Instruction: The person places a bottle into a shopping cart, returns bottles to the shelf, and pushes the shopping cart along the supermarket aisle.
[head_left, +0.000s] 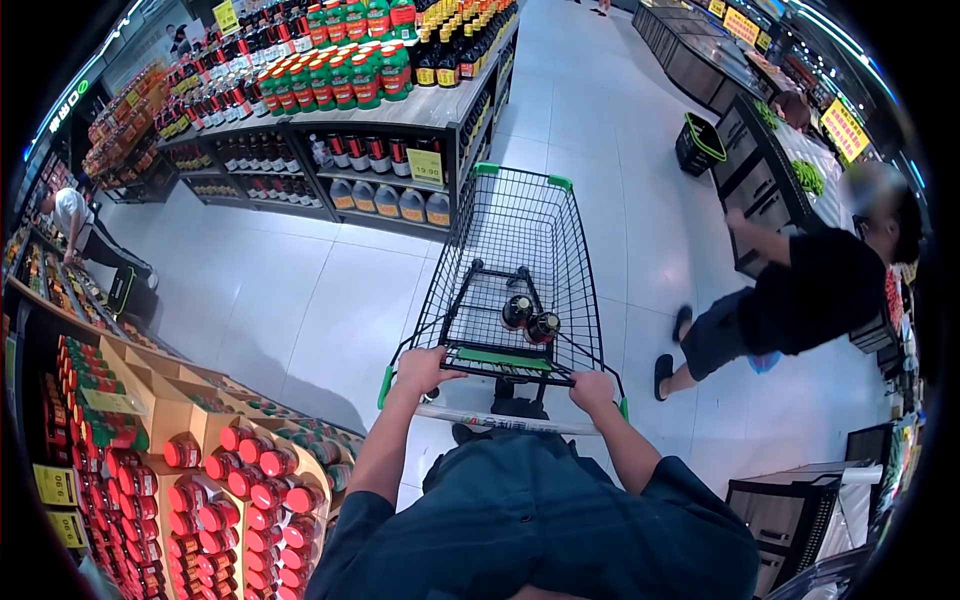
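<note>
A black wire shopping cart (500, 359) with green corners stands directly in front of my body. My left hand (421, 371) is closed around the left part of its near upper frame. On the right part of the same frame, my right hand (593, 390) is closed too. Two dark bottles with light caps, one bottle (517, 312) beside another bottle (542, 327), are in the near right part of the basket. The white bar with printed lettering (530, 424) runs below my hands, close to my shirt.
A shelf unit (400, 120) of bottled sauces borders the cart's front left. Red-lidded jars (235, 480) fill a display at near left. A person in black (820, 290) stands at right near a produce counter (765, 190) and a black basket (700, 145). Another person (75, 220) leans over at far left.
</note>
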